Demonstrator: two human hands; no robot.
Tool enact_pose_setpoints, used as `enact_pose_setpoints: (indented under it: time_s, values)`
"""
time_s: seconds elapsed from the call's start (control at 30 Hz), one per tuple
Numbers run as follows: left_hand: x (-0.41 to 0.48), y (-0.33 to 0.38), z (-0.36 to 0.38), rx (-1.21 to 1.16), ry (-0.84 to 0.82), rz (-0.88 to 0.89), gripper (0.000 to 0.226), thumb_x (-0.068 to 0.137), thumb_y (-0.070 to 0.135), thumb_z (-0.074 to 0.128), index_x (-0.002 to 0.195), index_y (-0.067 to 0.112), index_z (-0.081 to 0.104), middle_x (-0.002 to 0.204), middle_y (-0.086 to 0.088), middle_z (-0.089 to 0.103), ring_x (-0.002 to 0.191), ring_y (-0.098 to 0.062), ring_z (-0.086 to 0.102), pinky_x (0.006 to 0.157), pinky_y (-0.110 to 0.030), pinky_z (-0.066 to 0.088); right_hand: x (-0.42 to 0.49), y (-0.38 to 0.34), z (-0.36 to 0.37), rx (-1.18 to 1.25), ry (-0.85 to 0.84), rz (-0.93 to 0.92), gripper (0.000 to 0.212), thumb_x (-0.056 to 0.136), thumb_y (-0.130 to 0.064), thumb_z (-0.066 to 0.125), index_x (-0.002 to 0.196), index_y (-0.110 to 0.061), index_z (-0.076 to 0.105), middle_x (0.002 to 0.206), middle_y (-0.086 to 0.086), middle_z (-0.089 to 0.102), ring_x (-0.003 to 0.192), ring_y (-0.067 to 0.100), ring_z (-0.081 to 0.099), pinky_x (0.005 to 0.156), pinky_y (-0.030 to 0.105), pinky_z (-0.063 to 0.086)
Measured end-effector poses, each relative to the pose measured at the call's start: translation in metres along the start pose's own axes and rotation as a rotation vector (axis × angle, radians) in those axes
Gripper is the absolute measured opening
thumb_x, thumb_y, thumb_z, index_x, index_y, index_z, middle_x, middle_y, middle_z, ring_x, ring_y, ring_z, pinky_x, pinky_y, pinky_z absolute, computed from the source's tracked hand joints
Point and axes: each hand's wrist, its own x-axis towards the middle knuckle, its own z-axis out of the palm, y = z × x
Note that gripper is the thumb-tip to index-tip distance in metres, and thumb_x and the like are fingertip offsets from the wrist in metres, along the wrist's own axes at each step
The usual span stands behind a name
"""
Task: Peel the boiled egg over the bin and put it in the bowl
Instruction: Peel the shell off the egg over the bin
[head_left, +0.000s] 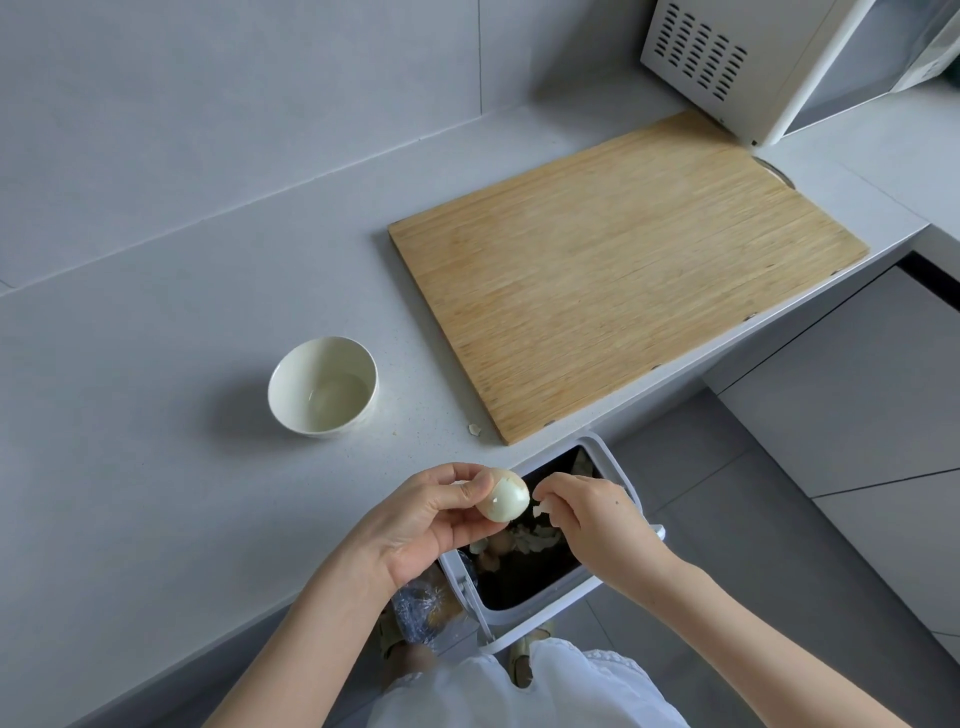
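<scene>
Egg (503, 501): gripped in left hand (426, 519), partly peeled, above bin (631, 499). Right hand (592, 519) pinched shell fragment (545, 506) just beside egg. Bowl (291, 410) lay beyond left hand, nearer it.

One camera, worn on my head, looks forward and steeply down, wide-angle. It sits close above my left hand (431, 519) and right hand (592, 525), taking in counter (156, 395), wall and floor beyond.

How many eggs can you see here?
1: the egg, partly peeled, is held in the left hand above the bin. The bowl holds none.
</scene>
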Motion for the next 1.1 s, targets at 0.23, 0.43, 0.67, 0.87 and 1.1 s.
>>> enact_pose_setpoints:
  time_s: [0.23,0.43,0.67,0.87,1.1]
  values:
    - [0.001,0.006,-0.004,0.056,-0.001,0.013,0.027,0.066,0.015,0.071,0.09,0.006,0.062,0.092,-0.016,0.073,0.084,-0.024,0.071,0.072,-0.032,0.059,0.002,-0.012,-0.009,0.058,0.06,0.013,0.071,0.089,-0.059,0.016,0.082,-0.006,0.063,0.066,0.009,0.062,0.062,0.021,0.054,0.059,0.029,0.043]
    - [-0.001,0.01,-0.003,0.119,-0.032,0.021,0.03,0.068,0.015,0.071,0.096,0.007,0.063,0.099,-0.018,0.071,0.086,-0.024,0.07,0.077,-0.031,0.058,0.008,-0.028,-0.019,0.164,0.07,-0.002,0.063,0.077,-0.07,0.034,0.076,-0.015,0.065,0.065,-0.006,0.059,0.06,0.008,0.053,0.054,0.014,0.038]
    - [-0.003,0.013,-0.002,0.192,-0.024,0.024,0.032,0.066,0.014,0.072,0.095,0.003,0.065,0.087,-0.014,0.073,0.08,-0.022,0.07,0.071,-0.031,0.058,0.009,-0.029,-0.023,0.084,0.005,-0.167,0.042,0.095,-0.043,0.032,0.066,-0.015,0.042,0.061,-0.001,0.043,0.06,0.017,0.041,0.059,0.021,0.034]
    - [-0.004,0.015,0.001,0.173,-0.01,0.016,0.026,0.071,0.008,0.069,0.096,0.002,0.064,0.088,-0.016,0.072,0.078,-0.022,0.07,0.067,-0.03,0.059,0.01,-0.032,-0.025,-0.009,0.049,-0.206,0.039,0.092,-0.032,0.024,0.062,-0.011,0.037,0.057,0.004,0.041,0.054,0.022,0.037,0.055,0.029,0.035]
    - [-0.005,0.014,-0.004,-0.053,-0.093,0.009,0.023,0.07,0.007,0.064,0.092,0.002,0.068,0.094,-0.016,0.073,0.087,-0.027,0.07,0.075,-0.034,0.059,0.004,-0.012,-0.01,0.059,0.027,-0.015,0.038,0.09,-0.031,0.032,0.062,-0.009,0.043,0.056,0.0,0.041,0.052,0.016,0.036,0.052,0.029,0.035]
